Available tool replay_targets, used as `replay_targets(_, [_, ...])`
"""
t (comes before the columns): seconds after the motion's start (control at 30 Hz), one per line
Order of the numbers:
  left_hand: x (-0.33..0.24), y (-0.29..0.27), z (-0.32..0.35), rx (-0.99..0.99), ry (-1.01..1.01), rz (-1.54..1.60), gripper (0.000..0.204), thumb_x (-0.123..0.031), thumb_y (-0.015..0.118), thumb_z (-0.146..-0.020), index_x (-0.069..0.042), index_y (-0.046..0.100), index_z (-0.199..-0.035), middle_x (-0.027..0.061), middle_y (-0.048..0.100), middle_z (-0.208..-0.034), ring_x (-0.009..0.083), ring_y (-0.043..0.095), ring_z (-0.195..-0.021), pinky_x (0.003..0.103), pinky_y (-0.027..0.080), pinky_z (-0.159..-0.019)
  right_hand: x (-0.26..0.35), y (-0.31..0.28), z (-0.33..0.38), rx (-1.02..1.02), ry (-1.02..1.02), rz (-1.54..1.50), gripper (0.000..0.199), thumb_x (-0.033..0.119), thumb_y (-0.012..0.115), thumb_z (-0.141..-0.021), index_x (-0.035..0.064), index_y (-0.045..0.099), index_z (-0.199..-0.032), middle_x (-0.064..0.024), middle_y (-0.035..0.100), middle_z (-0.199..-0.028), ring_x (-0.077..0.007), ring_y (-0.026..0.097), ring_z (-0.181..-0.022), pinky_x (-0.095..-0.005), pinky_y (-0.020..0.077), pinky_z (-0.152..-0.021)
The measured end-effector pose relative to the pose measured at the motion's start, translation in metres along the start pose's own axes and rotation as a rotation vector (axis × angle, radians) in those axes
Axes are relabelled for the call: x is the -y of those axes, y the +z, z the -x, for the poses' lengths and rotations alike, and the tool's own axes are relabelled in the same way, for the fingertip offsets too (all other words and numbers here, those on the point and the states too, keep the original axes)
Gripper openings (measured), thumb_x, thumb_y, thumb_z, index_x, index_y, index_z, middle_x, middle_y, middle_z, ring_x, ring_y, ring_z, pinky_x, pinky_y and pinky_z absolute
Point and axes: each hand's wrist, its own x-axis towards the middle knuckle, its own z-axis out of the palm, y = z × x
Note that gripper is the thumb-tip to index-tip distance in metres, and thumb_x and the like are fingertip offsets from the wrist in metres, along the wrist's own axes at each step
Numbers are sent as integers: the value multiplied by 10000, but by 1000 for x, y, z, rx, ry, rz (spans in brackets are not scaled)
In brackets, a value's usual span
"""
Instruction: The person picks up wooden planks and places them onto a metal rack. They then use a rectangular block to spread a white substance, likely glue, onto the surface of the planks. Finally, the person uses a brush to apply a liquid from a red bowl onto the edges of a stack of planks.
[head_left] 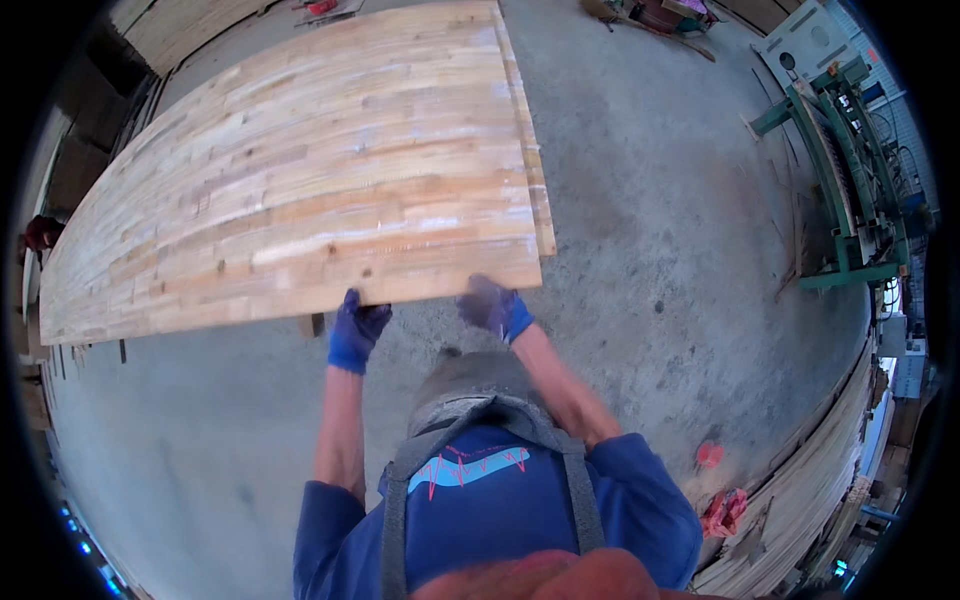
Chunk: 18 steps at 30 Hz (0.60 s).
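Note:
A large wooden panel [300,190], glued up from many short pale strips, spreads across the upper left. It lies over another panel [545,215], whose edge shows along the right side. Both my hands wear blue gloves and hold the panel's near edge. My left hand [358,332] grips that edge, thumb on top and the other fingers mostly hidden below. Close to the near right corner, my right hand [495,308] is closed on the same edge, slightly blurred, with its fingers over the top face.
A green machine frame [850,180] stands at the right on the grey concrete floor [640,250]. Long wooden strips [800,500] are stacked at the lower right, beside a red crumpled thing [724,512]. A dark red shape [42,233], unclear, is by the panel's far left end.

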Motion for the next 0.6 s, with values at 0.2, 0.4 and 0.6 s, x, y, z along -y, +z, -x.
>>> replay_targets(0.2, [-28,-24,-18,12,-2,-25,358,-335,565,-926,-61,543,-1155,175,661,-941,311,668,-815,475,562,-783,-2,50,-2,-84,-37,19,360,337,720,-803,99,602,-1046,-125,682,-863,-252,657,-730,-374,547,-666])
replay_targets(0.4, [-22,-19,-21,-81,-33,-27,357,-378,576,-914,-80,565,-1111,161,652,-993,298,665,-826,476,560,-798,-7,46,2,-80,-60,117,383,406,677,-828,105,593,-1048,-118,684,-847,-237,655,-695,-346,546,-625])
replay_targets(0.6, [-20,-6,9,-25,12,-125,480,-423,502,-944,-32,497,-1223,190,637,-1092,296,659,-892,415,559,-772,-29,52,5,-17,-60,-57,284,361,614,-887,106,614,-1012,-102,686,-947,-233,660,-770,-347,547,-638])
